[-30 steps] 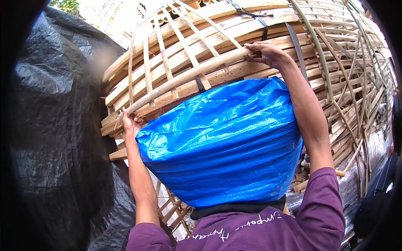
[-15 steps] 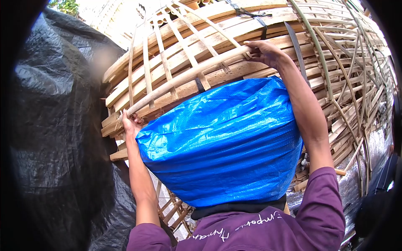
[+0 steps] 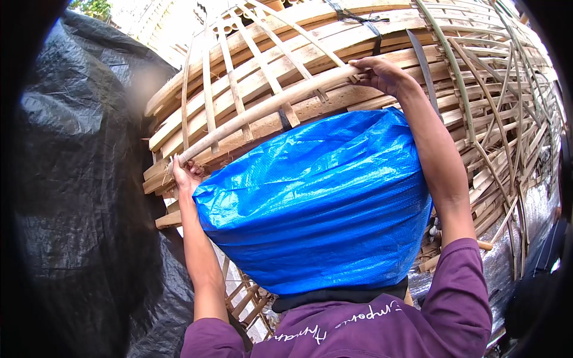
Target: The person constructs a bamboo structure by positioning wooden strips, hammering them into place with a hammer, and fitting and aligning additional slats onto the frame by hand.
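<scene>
A long round pole (image 3: 268, 111), pale like bamboo or wood, slants up from left to right above my lap. Several flat slats (image 3: 228, 74) run through it and fan away from me, so together they look like a frame or rack. My left hand (image 3: 187, 173) is closed around the pole's lower left end. At the upper right end, my right hand (image 3: 382, 74) grips the pole with fingers curled over it. Between my arms, a blue plastic sheet (image 3: 316, 209) covers my lap, its far edge below the pole.
Stacked timber boards (image 3: 394, 59) lie behind the pole, bound with a black tie (image 3: 377, 30). A long flat blade (image 3: 425, 74) leans near my right forearm. Heaped bamboo strips (image 3: 507, 119) fill the right side. Dark tarpaulin (image 3: 89, 179) hangs on the left.
Almost nothing differs. Both hands keep their hold on the pole, with at most a very slight shift of the frame.
</scene>
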